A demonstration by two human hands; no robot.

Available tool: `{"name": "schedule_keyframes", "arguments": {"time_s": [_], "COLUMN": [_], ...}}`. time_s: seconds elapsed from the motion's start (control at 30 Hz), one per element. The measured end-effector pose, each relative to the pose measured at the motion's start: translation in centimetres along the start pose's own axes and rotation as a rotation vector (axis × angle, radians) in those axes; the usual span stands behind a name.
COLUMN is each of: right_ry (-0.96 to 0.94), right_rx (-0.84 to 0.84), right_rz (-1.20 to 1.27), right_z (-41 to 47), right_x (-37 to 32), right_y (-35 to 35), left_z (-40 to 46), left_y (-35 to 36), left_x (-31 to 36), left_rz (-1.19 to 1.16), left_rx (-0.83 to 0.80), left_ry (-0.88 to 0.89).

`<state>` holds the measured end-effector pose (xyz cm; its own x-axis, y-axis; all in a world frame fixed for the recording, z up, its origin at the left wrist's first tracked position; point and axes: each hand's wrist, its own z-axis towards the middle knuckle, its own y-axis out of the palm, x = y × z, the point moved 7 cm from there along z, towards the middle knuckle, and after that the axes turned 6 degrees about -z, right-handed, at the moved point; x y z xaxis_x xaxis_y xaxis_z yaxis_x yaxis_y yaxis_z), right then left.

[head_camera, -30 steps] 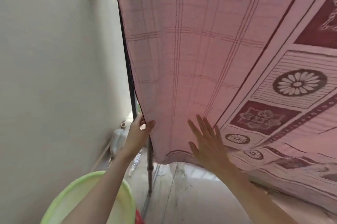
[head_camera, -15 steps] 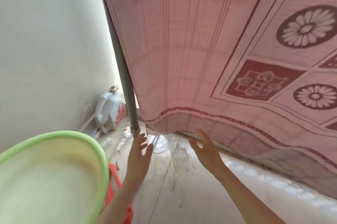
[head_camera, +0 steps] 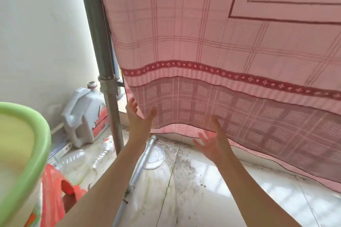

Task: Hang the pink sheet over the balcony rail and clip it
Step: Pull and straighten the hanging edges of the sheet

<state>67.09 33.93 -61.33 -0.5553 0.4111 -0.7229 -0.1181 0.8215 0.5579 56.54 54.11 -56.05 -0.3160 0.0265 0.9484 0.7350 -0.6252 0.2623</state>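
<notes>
The pink sheet [head_camera: 203, 42] with dark red patterns hangs down in front of me and fills the upper right. Its top and the balcony rail are out of frame. My left hand [head_camera: 137, 117] is at the sheet's lower left corner, thumb on the front of the hem and fingers behind the side edge, pinching it. About a hand's width to the right, my right hand [head_camera: 212, 138] is under the hem with fingers spread, its thumb resting against the front of the cloth. No clip is visible.
A grey metal pole [head_camera: 99, 42] stands upright just left of the sheet, beside a white wall. A green basin [head_camera: 39, 134] sits close at the left above red plastic [head_camera: 53, 189]. A white jug [head_camera: 83, 116], flattened clear bottles [head_camera: 103, 153] and a loose pipe [head_camera: 140, 167] lie on the dirty tiled floor.
My hands slid down from the sheet's face to below the hem, then came back up to it. The left hand has taken hold of the lower corner. My view has tilted down.
</notes>
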Motion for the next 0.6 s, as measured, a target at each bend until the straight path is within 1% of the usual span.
{"name": "schedule_keyframes", "arguments": {"time_s": [0.07,0.1,0.2,0.27,0.33,0.4,0.47,0.53,0.57,0.6], "right_ry": [-0.055,-0.071,-0.11,-0.136,-0.148,-0.151,-0.151,-0.149,-0.15,-0.15], "right_rx": [-0.022,-0.027,-0.025,-0.025,-0.017,-0.01,-0.014,-0.019,-0.023,-0.024], "right_rz": [0.14,0.183,0.203,0.2,0.193,0.199,0.191,0.175,0.171,0.174], "right_z": [0.8,0.8,0.2,-0.8,-1.0,-1.0,-1.1,-1.1,-1.2,-1.1], "right_x": [-0.2,-0.5,-1.4,-1.9,-1.8,-1.3,-0.6,0.3,0.6,0.8], "right_y": [-0.7,-1.0,-1.9,-2.4,-2.8,-3.0,-3.1,-3.1,-3.0,-2.9], "left_z": [0.2,0.1,-0.7,-1.4,-2.0,-2.4,-2.9,-4.0,-4.3,-4.4], "left_y": [-0.1,-0.1,0.1,0.3,0.7,0.9,1.2,1.9,2.3,2.3], "left_x": [-1.3,-1.8,-2.8,-2.6,-2.7,-3.4,-4.5,-5.3,-5.4,-5.6], "left_rz": [-0.02,-0.076,-0.427,-0.582,-0.602,-0.578,-0.543,-0.543,-0.562,-0.591], "left_rx": [0.026,0.027,0.013,-0.065,-0.136,-0.162,-0.203,-0.312,-0.363,-0.373], "left_ry": [-0.026,-0.071,-0.341,-0.404,-0.42,-0.432,-0.518,-0.623,-0.639,-0.625]}}
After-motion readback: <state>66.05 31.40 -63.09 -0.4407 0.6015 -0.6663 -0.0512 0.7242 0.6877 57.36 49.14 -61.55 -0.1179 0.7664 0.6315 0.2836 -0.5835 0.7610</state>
